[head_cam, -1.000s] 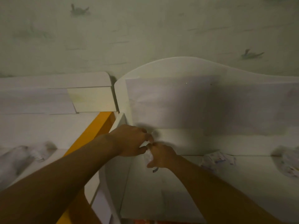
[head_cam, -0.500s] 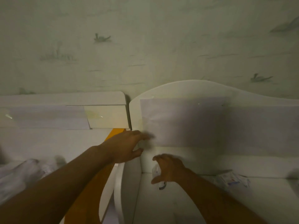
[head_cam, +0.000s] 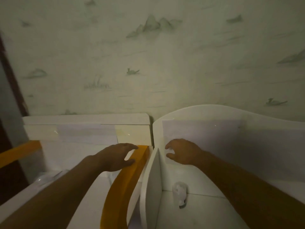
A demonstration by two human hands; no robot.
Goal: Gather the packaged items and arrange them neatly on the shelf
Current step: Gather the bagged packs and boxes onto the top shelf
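Observation:
A small clear-wrapped packet stands in the back left corner of the white shelf, against its back panel. My right hand hovers above the packet with fingers loosely curled and holds nothing. My left hand is over the orange rail to the left of the shelf's side wall, fingers spread and empty. Both hands are apart from the packet.
Another white unit stands to the left, with a crumpled clear wrapping on its surface. Patterned wallpaper rises behind. A dark door frame runs along the left edge.
Both hands let go of the packet and lifted away; it now stands alone in the shelf corner. The view tilted up, and the left hand moved left over the orange rail.

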